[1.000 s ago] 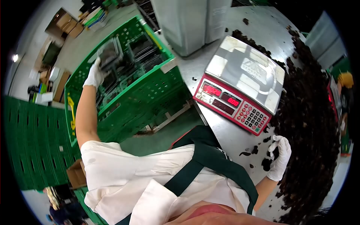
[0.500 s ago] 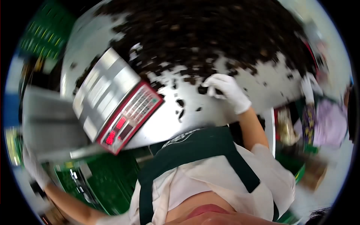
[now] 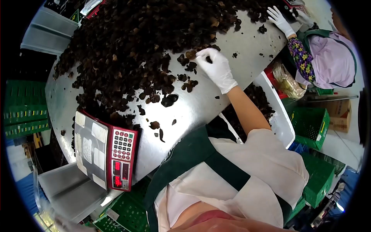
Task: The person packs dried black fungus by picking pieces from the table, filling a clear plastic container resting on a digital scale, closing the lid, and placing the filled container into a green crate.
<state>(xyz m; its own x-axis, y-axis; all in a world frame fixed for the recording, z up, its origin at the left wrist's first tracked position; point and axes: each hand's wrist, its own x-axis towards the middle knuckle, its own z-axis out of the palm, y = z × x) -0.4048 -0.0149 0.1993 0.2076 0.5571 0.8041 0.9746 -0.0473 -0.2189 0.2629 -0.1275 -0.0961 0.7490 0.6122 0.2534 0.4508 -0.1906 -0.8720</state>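
One table [image 3: 249,63], steel, is seen. Most of its far part is covered by a heap [image 3: 131,42] of dark pieces, dense in the middle and thinned to scattered bits toward the near edge. At far right, a co-worker [image 3: 332,58] is seen beside the table, one white-gloved hand [image 3: 281,21] held over it with fingers spread. Off the near edge, at right, a white bin [image 3: 285,120] is partly filled with similar dark stuff. At left, a scale [image 3: 116,154] is set on the table; its red digits are too small to be read.

The right hand [image 3: 217,70] is gloved and held at the heap's near fringe, fingers curled toward the thumb; whether anything is pinched cannot be told. The left hand cannot be confirmed: only a pale blur [image 3: 63,221] is found at lower left.

Just beside the right hand, a brown piece [image 3: 190,54] is noted. Handling, as judged: each piece is expected to be light, thin and pliable, slippery if damp, easily torn at its frilled rim. Hold is best taken with thumb and fingertip across the thicker middle, lightly, so that crushing is avoided.
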